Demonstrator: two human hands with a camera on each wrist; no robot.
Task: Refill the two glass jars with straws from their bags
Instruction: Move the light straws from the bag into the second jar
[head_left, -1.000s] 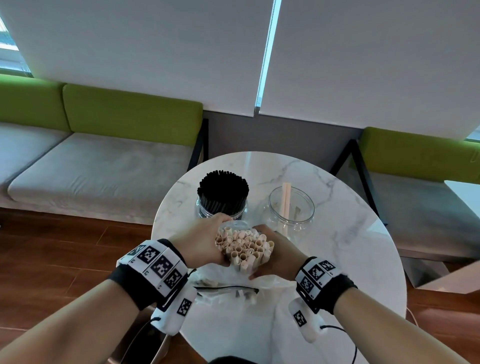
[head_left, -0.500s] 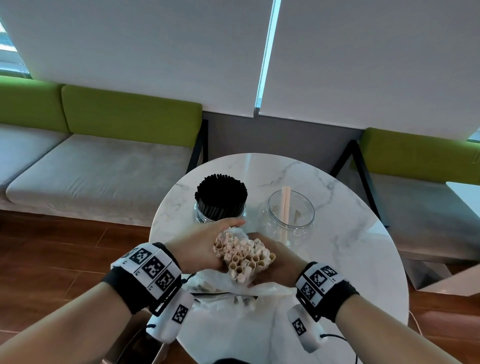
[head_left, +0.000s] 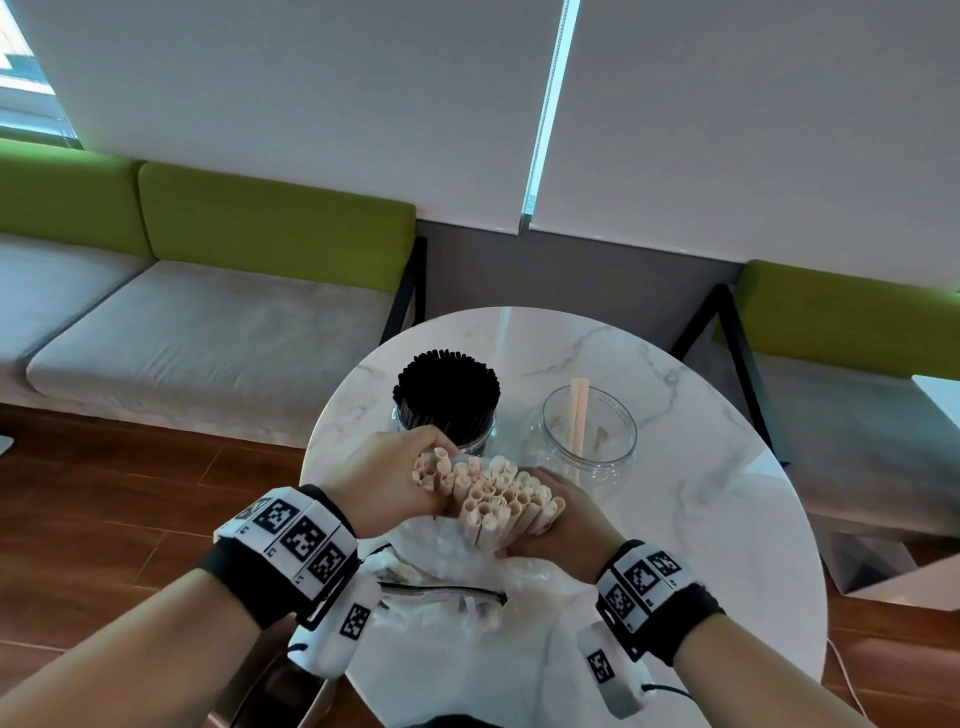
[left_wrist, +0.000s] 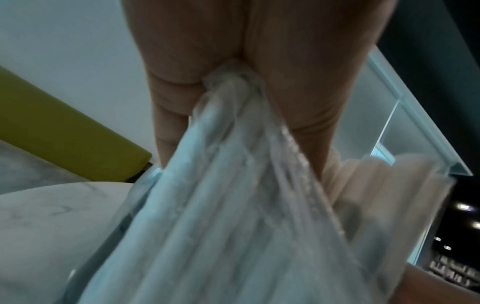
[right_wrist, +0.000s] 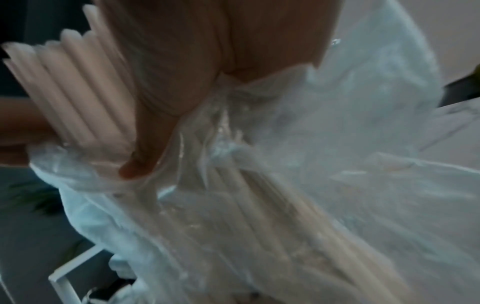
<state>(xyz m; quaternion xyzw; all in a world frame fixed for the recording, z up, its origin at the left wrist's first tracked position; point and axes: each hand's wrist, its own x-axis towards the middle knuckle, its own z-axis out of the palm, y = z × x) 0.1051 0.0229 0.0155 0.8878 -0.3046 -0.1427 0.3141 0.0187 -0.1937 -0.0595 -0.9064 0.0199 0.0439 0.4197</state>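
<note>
A bundle of beige paper straws (head_left: 488, 496) sticks up out of a clear plastic bag (head_left: 467, 564) at the table's near side. My left hand (head_left: 382, 483) is on the bundle's left side and grips bunched bag plastic (left_wrist: 233, 174), with the straws (left_wrist: 376, 185) just beside it. My right hand (head_left: 563, 522) wraps round the bundle from the right, thumb pressing bag (right_wrist: 337, 164) against the straws (right_wrist: 67, 92). Behind stand two glass jars: the left jar (head_left: 447, 410) is packed with black straws, while the right jar (head_left: 589, 434) holds only a couple of beige ones.
The round white marble table (head_left: 717, 519) carries the jars and the bag. Another crumpled clear bag with a black strip (head_left: 441, 597) lies under my wrists. A bench with green back cushions (head_left: 275, 223) runs along the wall behind. The floor is wood.
The beige straws stand further out of the bag, and the bundle has loosened and fanned toward my left hand. Both hands stay at about the same spot.
</note>
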